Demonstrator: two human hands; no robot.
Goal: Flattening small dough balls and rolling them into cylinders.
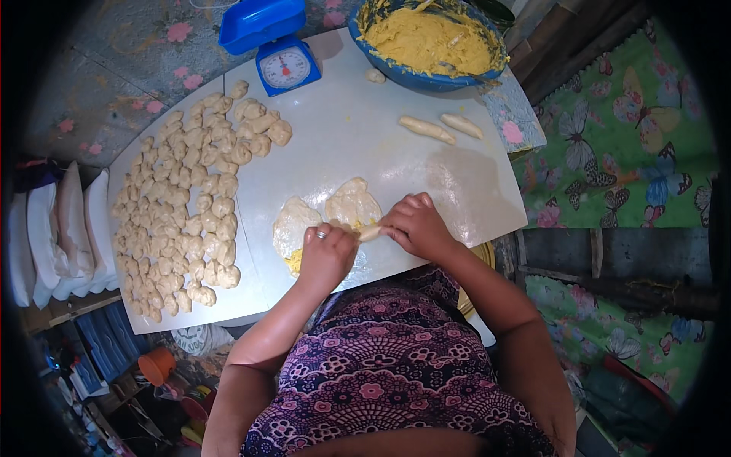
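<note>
At the far left of the pale table (pixel 365 137), we see many dough lumps (pixel 179 198) packed together, then a blue scale (pixel 288 70) at the back. Near the front edge lies a flattened dough round (pixel 295 219), yellow filling showing. Beside it, our left hand (pixel 329 255) curls its fingers; we cannot tell whether they pinch. A second round (pixel 353 199) meets a small roll (pixel 369 232) between our hands. Our right hand (pixel 419 227) pinches the roll's right end. Behind are a blue bowl (pixel 426 78) of yellow mixture (pixel 426 38) and two finished-looking rolls (pixel 428 129).
</note>
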